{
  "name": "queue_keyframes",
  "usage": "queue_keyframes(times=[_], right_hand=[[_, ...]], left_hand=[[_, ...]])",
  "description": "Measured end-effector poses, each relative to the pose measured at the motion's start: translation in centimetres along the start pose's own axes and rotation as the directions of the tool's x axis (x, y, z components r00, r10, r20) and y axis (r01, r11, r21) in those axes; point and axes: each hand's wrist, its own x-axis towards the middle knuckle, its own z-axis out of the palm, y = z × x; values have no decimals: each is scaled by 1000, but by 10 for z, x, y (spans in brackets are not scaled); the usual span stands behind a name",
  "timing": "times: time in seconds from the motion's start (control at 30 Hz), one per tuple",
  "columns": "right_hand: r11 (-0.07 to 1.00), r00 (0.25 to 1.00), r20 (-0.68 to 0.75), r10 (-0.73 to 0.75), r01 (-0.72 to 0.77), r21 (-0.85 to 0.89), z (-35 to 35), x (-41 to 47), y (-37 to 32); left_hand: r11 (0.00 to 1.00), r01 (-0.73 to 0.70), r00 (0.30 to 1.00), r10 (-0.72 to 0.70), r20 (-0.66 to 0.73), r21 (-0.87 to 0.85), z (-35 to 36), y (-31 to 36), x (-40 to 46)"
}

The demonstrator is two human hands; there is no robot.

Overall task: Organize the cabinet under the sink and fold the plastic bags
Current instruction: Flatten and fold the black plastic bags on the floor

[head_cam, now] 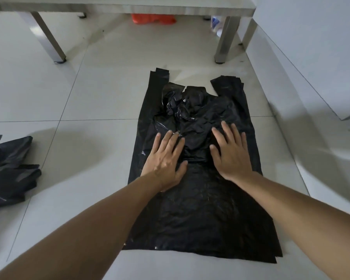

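A stack of black plastic bags (202, 217) lies flat on the white tiled floor, handles pointing away from me. The top bag is crumpled near its handles. My left hand (166, 158) rests palm down on the left half of the stack, fingers spread. My right hand (230, 152) presses flat on the right half, fingers spread too. Neither hand grips anything.
Another heap of black bags (10, 170) lies at the left edge. A metal table with grey legs (49, 37) stands beyond, with an orange bag (153, 18) and a white-blue item (216, 23) under it. A white cabinet side (311, 47) rises at the right.
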Motion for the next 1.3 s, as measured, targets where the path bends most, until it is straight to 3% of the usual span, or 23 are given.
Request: queue_keyframes(times=[0.1,0.2,0.33,0.37,0.43,0.5,0.53,0.6,0.67,0.73,0.77,0.83,0.9,0.97,1.03,1.1,1.17,1.23,1.3], right_hand=[[996,990,124,75,-67,-67,10,34,14],[984,959,232,163,-141,-108,23,46,25],[982,971,191,145,-118,-145,30,46,26],[982,974,179,142,-115,-150,30,46,27],[980,977,166,137,-109,-169,32,46,27],[978,977,161,139,-109,-178,32,45,26],[978,977,161,139,-110,-177,32,45,26],[979,976,170,139,-109,-174,32,46,27],[980,974,182,138,-106,-171,33,48,26],[980,974,182,137,-106,-169,32,48,26],[980,974,183,137,-106,-170,32,48,26],[980,973,184,136,-105,-171,31,46,26],[979,974,181,138,-107,-171,29,46,25],[979,974,180,140,-108,-173,28,46,24],[978,973,182,143,-111,-175,29,47,24],[978,974,177,143,-112,-174,29,47,24],[977,974,175,144,-112,-179,29,48,24],[976,973,178,145,-112,-185,28,47,24],[977,973,178,149,-116,-181,28,47,24]], left_hand=[[998,-2,989,-6,145,57,9,-17,32],[984,169,960,-178,217,60,22,-46,40],[937,329,930,-344,131,119,20,-54,47],[936,325,938,-337,84,133,18,-49,54],[972,187,978,-197,60,140,19,-39,70],[991,54,987,-71,143,120,25,-41,88],[991,80,978,-99,183,107,28,-48,98],[959,271,931,-284,228,86,32,-71,120],[869,487,832,-493,254,91,27,-91,139],[784,613,764,-620,179,98,18,-101,155],[798,590,792,-602,104,123,15,-100,159],[923,350,932,-360,38,163,16,-91,163],[982,135,972,-156,173,130,24,-86,166],[968,236,930,-251,267,89,29,-96,174],[892,452,878,-447,172,14,29,-107,187],[814,573,818,-575,6,-100,22,-112,199],[762,620,766,-639,-66,-186,14,-114,212],[698,671,715,-698,-31,-250,8,-116,222],[687,668,719,-695,6,-287,7,-121,229]])
